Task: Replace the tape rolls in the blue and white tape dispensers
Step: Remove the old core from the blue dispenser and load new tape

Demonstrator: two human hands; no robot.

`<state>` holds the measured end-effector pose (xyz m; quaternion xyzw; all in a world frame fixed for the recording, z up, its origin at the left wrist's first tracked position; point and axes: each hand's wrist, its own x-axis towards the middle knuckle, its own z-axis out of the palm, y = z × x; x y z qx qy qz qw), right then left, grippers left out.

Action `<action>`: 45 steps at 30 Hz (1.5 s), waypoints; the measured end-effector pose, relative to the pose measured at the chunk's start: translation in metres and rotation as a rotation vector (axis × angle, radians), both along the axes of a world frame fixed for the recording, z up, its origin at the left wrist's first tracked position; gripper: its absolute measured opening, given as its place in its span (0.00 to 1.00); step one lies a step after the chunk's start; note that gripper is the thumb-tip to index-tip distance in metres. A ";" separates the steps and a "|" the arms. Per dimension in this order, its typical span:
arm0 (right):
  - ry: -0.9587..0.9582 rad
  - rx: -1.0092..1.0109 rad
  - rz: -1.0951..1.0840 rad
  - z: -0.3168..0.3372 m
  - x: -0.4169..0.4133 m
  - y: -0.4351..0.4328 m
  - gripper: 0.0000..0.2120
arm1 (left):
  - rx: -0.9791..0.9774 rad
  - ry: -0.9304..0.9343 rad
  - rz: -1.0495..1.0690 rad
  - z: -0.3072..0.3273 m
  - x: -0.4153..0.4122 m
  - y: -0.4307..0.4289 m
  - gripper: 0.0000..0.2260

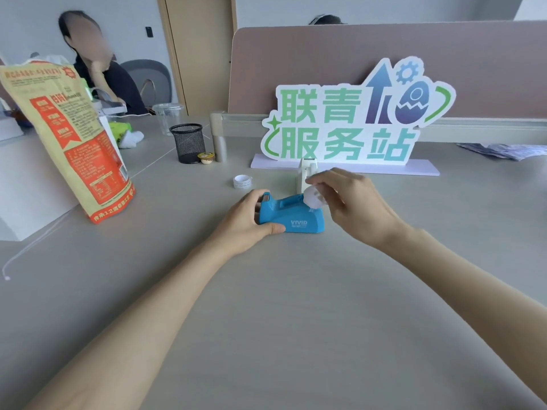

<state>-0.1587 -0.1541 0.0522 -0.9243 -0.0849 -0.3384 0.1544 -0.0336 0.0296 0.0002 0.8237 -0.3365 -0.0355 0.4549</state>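
left hand (251,218) clamps blue plastic tape dispenser (293,214) steady on grey bench (296,291) | right hand (352,202) pinches white tape roll (314,196) above its cradle | white dispenser (306,176) just behind | spare clear roll (242,182) near

Two bare forearms, no sleeves in view. Left hand (247,223) and right hand (352,202) bare: no gloves, rings, watch or wristband visible. Short, unpainted nail on left thumb.
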 end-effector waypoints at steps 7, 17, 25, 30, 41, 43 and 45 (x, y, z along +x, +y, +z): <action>0.110 0.295 -0.028 -0.037 -0.028 0.009 0.14 | 0.166 -0.559 0.135 -0.003 -0.010 -0.005 0.32; 0.307 0.797 -0.014 -0.041 -0.005 0.014 0.07 | 0.203 -0.399 -0.140 -0.002 -0.044 -0.002 0.20; 0.374 0.946 0.197 -0.043 -0.004 0.016 0.11 | 0.127 -0.445 -0.093 0.001 -0.048 -0.005 0.11; 0.376 0.907 0.224 -0.042 -0.007 0.013 0.11 | 0.068 -0.394 -0.094 0.000 -0.045 -0.003 0.09; 0.335 0.328 -0.039 -0.043 -0.007 0.023 0.14 | 0.054 -0.302 0.011 0.000 -0.038 -0.003 0.10; 0.359 0.353 -0.056 -0.044 -0.007 0.021 0.15 | 0.069 -0.296 0.017 0.000 -0.036 -0.002 0.10; 0.361 0.411 -0.085 -0.044 -0.008 0.019 0.15 | 0.092 -0.283 0.023 0.000 -0.034 -0.001 0.10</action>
